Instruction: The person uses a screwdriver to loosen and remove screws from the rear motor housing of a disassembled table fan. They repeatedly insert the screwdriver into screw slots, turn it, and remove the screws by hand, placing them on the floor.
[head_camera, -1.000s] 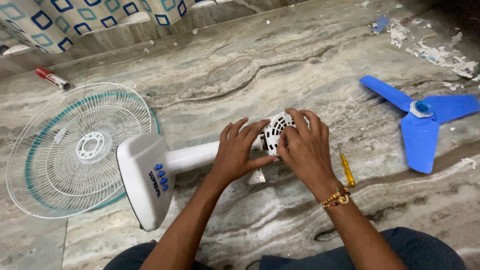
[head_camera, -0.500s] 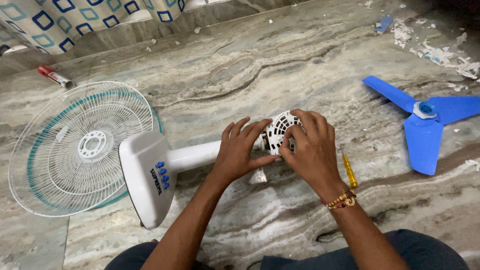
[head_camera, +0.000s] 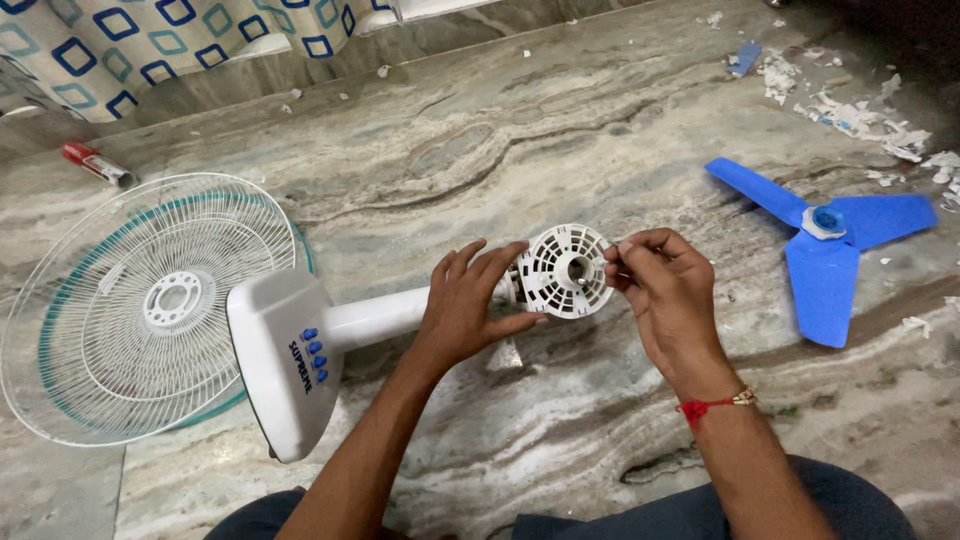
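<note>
On the marble floor (head_camera: 560, 130), centre of view, a white table fan body lies on its side: square white base (head_camera: 275, 355) with blue buttons at one end, white stem (head_camera: 375, 318) running from it to a round white motor housing (head_camera: 566, 270) with slotted vents and a centre hole. Housing is the landmark.

Left hand (head_camera: 468, 305) sits just left of the housing, wrapped over the top of the stem where it meets the housing. Fingers half curled, spread, fingertips touching the housing's left rim, thumb under and pointing toward it. Grip is loose to firm, cannot tell which.

Right hand (head_camera: 668, 290) is just right of the housing, touching its right rim. Thumb and forefinger pinched nearly closed at the rim; whether a small part is between them cannot be told. Other fingers curled in. Red thread and bead band on that wrist.

Left of the housing, past the base, a round white wire fan guard (head_camera: 130, 300) with a teal rim lies flat on the floor, partly under the base. Farther up and left of it, a small red and white tube (head_camera: 95, 163) lies near the wall. Patterned cloth (head_camera: 150, 40) with blue squares hangs above that.

Right of the housing, well apart, a blue three-blade fan blade (head_camera: 822, 245) lies flat. Beyond it, up and right, scattered white paper scraps (head_camera: 850, 115) and a small blue scrap (head_camera: 745, 57). Person's dark trouser knees at bottom edge, below the housing.
</note>
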